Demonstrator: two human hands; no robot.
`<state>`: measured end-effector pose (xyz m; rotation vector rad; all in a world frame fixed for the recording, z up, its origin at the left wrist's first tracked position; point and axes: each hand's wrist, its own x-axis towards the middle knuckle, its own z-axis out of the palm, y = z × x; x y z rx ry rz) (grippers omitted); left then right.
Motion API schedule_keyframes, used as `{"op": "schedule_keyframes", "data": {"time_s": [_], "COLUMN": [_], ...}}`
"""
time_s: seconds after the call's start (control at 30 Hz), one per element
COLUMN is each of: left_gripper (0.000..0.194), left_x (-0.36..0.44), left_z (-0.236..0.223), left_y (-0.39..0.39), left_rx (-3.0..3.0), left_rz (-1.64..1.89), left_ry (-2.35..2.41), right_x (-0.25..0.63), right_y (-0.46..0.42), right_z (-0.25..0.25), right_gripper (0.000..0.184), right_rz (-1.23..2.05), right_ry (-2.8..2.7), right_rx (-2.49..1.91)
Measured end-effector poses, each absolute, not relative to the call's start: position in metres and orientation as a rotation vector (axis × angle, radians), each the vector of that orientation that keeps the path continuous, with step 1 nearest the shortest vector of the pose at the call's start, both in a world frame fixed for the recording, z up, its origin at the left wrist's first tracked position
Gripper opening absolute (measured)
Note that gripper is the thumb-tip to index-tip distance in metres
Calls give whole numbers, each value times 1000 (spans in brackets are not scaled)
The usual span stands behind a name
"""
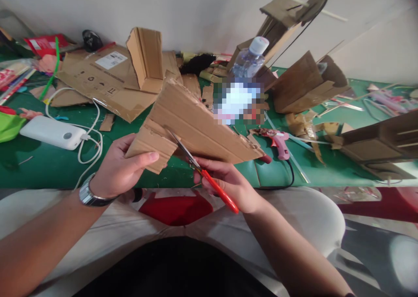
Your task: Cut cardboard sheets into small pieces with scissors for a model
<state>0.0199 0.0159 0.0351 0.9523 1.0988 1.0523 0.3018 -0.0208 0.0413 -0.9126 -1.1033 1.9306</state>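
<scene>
My left hand, with a metal watch on its wrist, grips a piece of brown cardboard, thumb on top of its lower left part. My right hand is closed on red-handled scissors. Their upper blade lies across the cardboard's face, and a slit runs along there beside the narrow part under my left thumb. The lower blade is hidden behind the cardboard. The piece is held tilted above the table's front edge.
On the green table are a white power bank with a cable, a pink glue gun, a flattened carton and a water bottle. Cardboard structures stand at the right.
</scene>
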Motion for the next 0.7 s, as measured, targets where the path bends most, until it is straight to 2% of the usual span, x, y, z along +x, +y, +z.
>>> {"op": "schedule_keyframes", "data": {"time_s": [0.23,0.5,0.7], "left_gripper": [32,30,36], "left_x": [33,54,56], "left_z": [34,35,37], "left_y": [10,1,-3], "left_rx": [810,606,477], "left_rz": [1127,1135,1156], "left_ry": [1063,921,903], "right_x": [289,274,272], "right_y": [-28,-33,-33], "right_z": [28,9,2], "right_gripper": [56,62,69], "right_rz": [1912,1750,1678], "right_ry": [-1041,-1196,-1282], "right_rx": [-859,-864,-910]}}
